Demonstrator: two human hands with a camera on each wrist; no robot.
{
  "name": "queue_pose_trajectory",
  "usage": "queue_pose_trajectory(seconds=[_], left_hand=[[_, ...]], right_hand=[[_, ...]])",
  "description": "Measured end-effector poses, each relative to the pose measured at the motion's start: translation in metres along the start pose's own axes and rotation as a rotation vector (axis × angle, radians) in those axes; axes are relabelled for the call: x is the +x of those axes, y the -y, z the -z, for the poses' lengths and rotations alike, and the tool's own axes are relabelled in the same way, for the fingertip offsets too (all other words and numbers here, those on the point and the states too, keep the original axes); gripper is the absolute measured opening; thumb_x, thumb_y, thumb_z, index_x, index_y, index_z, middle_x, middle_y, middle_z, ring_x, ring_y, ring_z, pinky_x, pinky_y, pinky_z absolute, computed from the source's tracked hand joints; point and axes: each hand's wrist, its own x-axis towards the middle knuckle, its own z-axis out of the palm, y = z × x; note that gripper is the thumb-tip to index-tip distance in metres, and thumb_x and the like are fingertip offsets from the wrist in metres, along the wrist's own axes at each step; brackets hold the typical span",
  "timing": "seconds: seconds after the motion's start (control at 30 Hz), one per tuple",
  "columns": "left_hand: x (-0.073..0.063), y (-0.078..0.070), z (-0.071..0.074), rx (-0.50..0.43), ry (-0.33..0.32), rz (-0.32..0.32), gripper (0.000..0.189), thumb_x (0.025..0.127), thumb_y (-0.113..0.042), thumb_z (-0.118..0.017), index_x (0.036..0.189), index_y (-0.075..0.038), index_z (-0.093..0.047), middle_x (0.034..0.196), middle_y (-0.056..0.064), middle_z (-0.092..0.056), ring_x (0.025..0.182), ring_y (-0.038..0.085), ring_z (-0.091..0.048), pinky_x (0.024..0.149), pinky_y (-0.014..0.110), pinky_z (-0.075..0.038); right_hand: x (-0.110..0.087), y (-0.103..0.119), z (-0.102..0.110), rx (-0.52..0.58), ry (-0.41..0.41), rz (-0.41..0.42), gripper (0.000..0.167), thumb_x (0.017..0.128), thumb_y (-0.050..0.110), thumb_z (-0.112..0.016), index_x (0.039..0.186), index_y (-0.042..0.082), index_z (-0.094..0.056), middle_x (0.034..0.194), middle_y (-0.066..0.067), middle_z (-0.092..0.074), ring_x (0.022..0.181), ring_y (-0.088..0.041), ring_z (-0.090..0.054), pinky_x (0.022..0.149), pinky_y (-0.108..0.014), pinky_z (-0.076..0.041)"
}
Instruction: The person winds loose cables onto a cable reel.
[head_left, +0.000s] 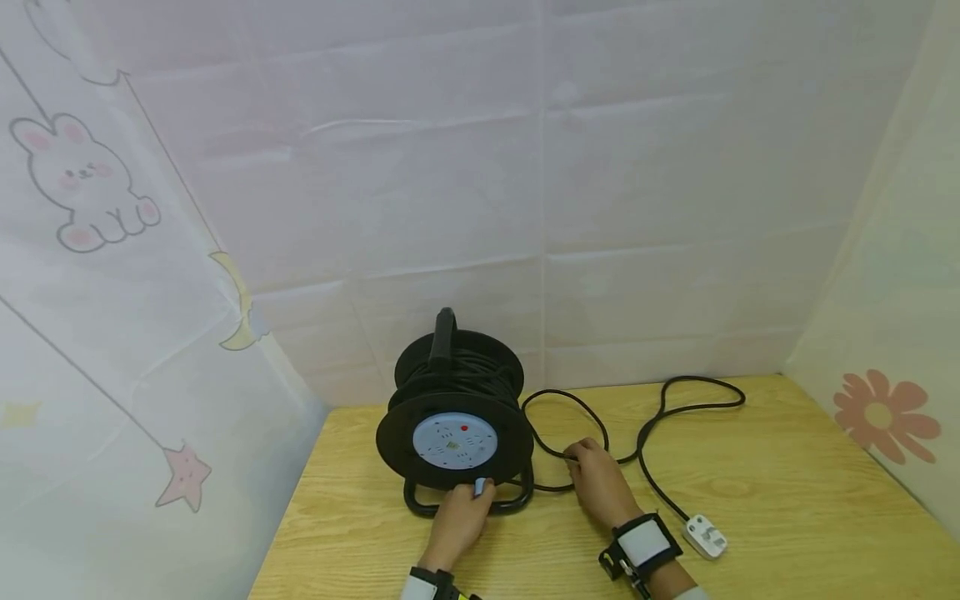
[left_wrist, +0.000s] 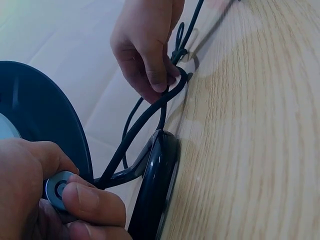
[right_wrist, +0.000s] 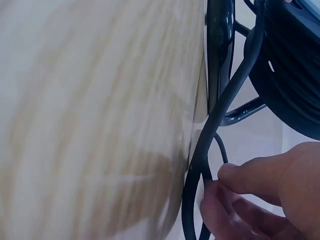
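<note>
A black cable reel (head_left: pixel 399 454) stands on the table, its handle upright and its round socket panel (head_left: pixel 453 440) facing me. Low on its front side my left hand (head_left: pixel 459 523) grips the reel's grey-blue crank knob (left_wrist: pixel 59 190), thumb and fingers curled round it. To the right of the reel, my right hand (head_left: pixel 600 483) pinches the black cable (right_wrist: pixel 214 117) between thumb and fingers, just above the tabletop. From the reel the cable runs past the tubular stand (left_wrist: pixel 156 180) to that hand. The exact pinch point is partly hidden by the fingers.
Loose cable loops (head_left: pixel 701 406) spread over the wooden table (head_left: pixel 787 467) behind and right of my right hand. A white plug (head_left: pixel 705 536) lies at the cable's end. A pale wall sheet (head_left: pixel 637 208) hangs behind the reel, with printed side sheets at left and right.
</note>
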Motion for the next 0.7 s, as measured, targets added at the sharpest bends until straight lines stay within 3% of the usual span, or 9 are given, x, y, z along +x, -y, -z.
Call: queue_pose_trajectory(seconds=[0.17, 0.47, 0.7], left_hand=[[-0.002, 0.000, 0.000, 0.004, -0.008, -0.008, 0.053, 0.106, -0.045, -0.055, 0.060, -0.019, -0.054, 0.049, -0.010, -0.048, 0.046, 0.012, -0.047, 0.050, 0.031, -0.036], [-0.001, 0.000, 0.001, -0.002, -0.004, -0.002, 0.054, 0.106, -0.048, -0.054, 0.061, -0.019, -0.054, 0.051, -0.009, -0.048, 0.048, 0.012, -0.046, 0.051, 0.032, -0.036], [-0.001, 0.004, 0.003, -0.013, 0.000, 0.007, 0.055, 0.106, -0.047, -0.055, 0.063, -0.014, -0.059, 0.049, -0.008, -0.049, 0.047, 0.012, -0.048, 0.051, 0.032, -0.037]], right_hand=[[0.002, -0.007, 0.004, -0.028, -0.028, 0.013, 0.014, 0.089, -0.005, -0.080, 0.097, 0.007, -0.079, 0.098, -0.008, -0.075, 0.092, -0.025, -0.063, 0.081, -0.040, -0.056], [0.012, -0.023, 0.008, 0.011, 0.096, -0.027, 0.015, 0.089, -0.003, -0.081, 0.102, 0.005, -0.079, 0.096, -0.009, -0.074, 0.093, -0.024, -0.064, 0.080, -0.041, -0.055], [0.015, -0.027, 0.008, 0.058, 0.119, 0.017, 0.015, 0.091, -0.002, -0.078, 0.103, 0.006, -0.079, 0.088, -0.004, -0.066, 0.080, -0.014, -0.055, 0.068, -0.027, -0.047]])
